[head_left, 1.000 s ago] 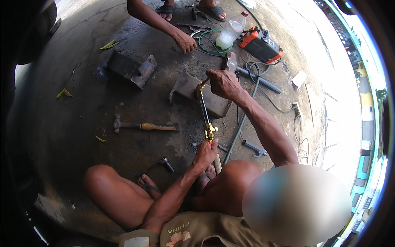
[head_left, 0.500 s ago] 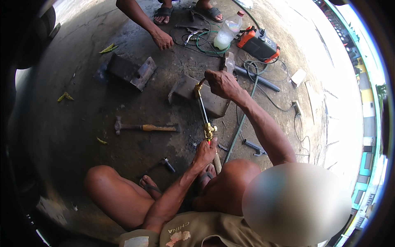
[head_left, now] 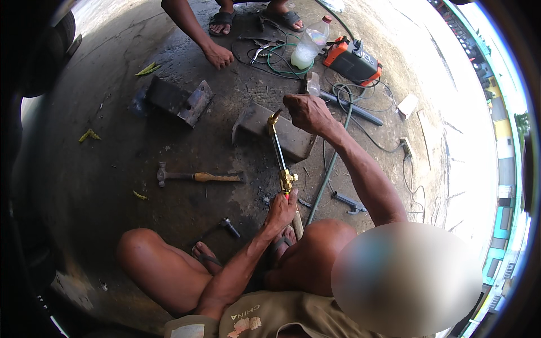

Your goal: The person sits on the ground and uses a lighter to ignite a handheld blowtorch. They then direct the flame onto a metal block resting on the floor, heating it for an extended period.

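My left hand [head_left: 280,210] is closed around the handle of a brass cutting torch [head_left: 277,147], just below its valve knobs. The torch points away from me, and its bent copper tip is over a hollow steel piece with an end plate [head_left: 292,140]. Close to the right of that tip is my right hand [head_left: 309,114], fingers pressed together; whatever they might hold is hidden. No flame shows at the tip. A hammer with a wooden handle [head_left: 217,177] lies on the floor left of the torch.
A second steel piece [head_left: 179,101] lies far left. At the back, a co-worker's hand [head_left: 218,57] hangs near cables. A plastic bottle [head_left: 309,46], an orange-and-black machine [head_left: 355,61] and a sledgehammer [head_left: 313,83] stand or lie far right. A green hose [head_left: 328,177] runs toward me.
My right hand has shifted slightly right, and a small gap now shows between it and the torch tip. The left hand and torch are nearly still. The co-worker's hand has moved slightly left.
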### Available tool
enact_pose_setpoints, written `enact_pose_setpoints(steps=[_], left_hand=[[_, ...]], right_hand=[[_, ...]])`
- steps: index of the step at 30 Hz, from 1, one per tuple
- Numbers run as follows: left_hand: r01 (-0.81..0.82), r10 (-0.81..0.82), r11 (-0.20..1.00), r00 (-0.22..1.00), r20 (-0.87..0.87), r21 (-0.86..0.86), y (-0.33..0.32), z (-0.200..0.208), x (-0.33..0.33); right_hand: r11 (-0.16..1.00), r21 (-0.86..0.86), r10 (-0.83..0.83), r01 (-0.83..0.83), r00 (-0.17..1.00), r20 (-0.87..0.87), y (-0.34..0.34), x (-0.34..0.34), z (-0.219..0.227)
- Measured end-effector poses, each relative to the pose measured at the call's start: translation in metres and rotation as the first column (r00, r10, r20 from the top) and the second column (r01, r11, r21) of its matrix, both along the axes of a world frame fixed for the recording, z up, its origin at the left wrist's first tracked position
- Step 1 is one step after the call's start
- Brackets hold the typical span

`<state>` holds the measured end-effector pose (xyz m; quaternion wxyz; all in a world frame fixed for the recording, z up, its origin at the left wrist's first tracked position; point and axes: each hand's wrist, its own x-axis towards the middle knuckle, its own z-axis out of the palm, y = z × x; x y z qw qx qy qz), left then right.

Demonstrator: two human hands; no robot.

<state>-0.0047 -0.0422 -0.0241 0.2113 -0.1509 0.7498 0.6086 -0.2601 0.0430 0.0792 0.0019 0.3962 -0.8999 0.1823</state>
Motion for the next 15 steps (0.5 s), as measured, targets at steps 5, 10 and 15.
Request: enact_pose_setpoints(steps=[5,10,15], left_hand=[[-0.045,0.045,0.999,0.999,-0.002,-0.01,0.004,-0.013,0.002],[-0.053,0.051,0.998,0.998,-0.045,-0.043,0.006,-0.021,0.003],[0.003,-0.003,1.0,1.0,0.017,0.017,0.001,-0.005,0.0]], right_hand=[[1.0,-0.01,0.008,-0.009,1.0,-0.024,0.003,-0.003,0.003],[1.0,0.0,0.017,-0.017,0.999,-0.036,0.003,0.001,0.002],[1.0,0.019,0.01,-0.009,0.999,-0.046,0.003,0.003,0.0]])
